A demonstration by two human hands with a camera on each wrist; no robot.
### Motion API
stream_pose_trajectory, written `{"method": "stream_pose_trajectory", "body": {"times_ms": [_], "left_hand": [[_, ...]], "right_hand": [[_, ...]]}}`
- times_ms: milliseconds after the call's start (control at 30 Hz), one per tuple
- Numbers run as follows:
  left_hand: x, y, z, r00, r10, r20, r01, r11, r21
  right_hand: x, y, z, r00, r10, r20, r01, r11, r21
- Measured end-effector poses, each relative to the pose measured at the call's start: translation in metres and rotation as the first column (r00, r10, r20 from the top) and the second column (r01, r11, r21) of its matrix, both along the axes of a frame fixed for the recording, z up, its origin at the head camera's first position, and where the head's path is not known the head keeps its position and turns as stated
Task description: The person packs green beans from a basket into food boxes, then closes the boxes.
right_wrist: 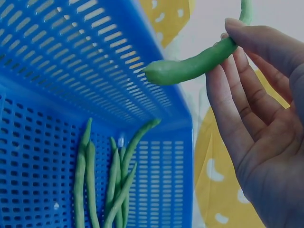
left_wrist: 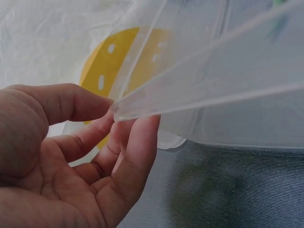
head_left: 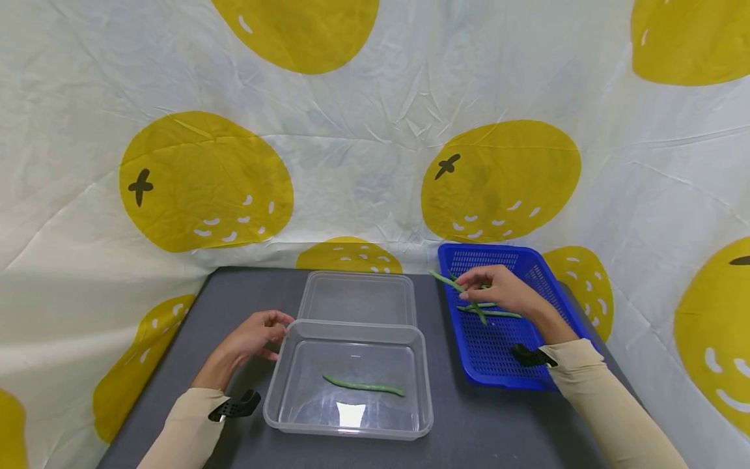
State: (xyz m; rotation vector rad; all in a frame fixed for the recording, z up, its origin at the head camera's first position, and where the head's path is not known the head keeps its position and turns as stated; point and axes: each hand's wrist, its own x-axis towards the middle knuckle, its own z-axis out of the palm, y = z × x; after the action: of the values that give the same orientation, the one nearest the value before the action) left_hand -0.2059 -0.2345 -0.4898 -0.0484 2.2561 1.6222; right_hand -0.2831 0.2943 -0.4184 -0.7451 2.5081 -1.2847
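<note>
Above the blue basket point(head_left: 492, 381), my right hand point(head_left: 505, 288) pinches a green bean point(right_wrist: 194, 69) between thumb and fingertips. Several other green beans point(right_wrist: 80, 180) lie on the basket's floor, partly hidden by that hand in the head view. My left hand point(head_left: 256, 337) is at the far left corner of a clear plastic container point(head_left: 346, 430). In the left wrist view, its thumb and fingers pinch the container's rim point(left_wrist: 137, 113). One green bean point(head_left: 363, 387) lies across the container's floor.
A clear flat lid point(head_left: 360, 296) lies behind the container on the dark grey table point(head_left: 246, 290). A white cloth point(head_left: 363, 169) with yellow fruit prints hangs behind the table and along its sides. Dark bands circle both wrists.
</note>
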Motion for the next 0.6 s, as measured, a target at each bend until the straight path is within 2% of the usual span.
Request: {"method": "stream_pose_trajectory", "body": {"times_ms": [600], "left_hand": [[0.002, 0.001, 0.0, 1.0, 0.007, 0.002, -0.007, 1.0, -0.002]], "right_hand": [[0.01, -0.021, 0.009, 0.995, 0.088, 0.039, -0.087, 0.996, -0.036]]}}
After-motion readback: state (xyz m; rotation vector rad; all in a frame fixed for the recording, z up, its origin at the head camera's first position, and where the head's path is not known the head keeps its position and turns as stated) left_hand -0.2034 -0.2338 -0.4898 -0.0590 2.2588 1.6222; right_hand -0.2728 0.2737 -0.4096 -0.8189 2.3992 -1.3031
